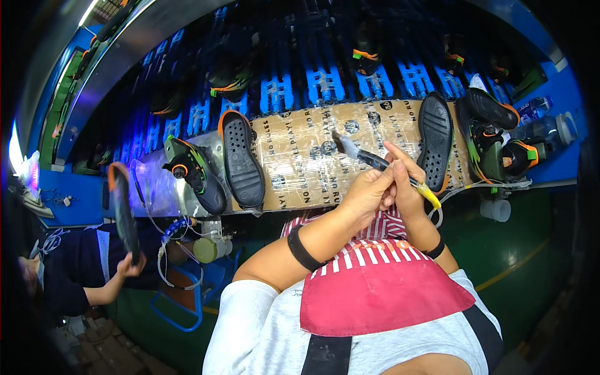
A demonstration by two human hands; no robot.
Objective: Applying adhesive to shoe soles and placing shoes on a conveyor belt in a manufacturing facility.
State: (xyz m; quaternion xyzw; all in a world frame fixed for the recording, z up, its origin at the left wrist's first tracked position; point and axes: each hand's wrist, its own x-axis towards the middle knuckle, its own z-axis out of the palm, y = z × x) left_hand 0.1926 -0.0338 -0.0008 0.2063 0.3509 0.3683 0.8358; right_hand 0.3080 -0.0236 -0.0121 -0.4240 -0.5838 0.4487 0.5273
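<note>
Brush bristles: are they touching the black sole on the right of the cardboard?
Apart. The head view shows bare cardboard between the brush bristles and the black sole.

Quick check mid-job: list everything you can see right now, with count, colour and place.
brush: 1, dark shaft, yellow end, held in both hands
cardboard sheet: 1, brown, taped on the bench
shoe soles: 2, black, one left, one right on the cardboard
shoe uppers: black with green and orange, one left, a cluster at right
conveyor: blue, behind the bench
co-worker's hand: 1, far left, holding a dark sole
left hand: on the brush
right hand: on the brush
</note>
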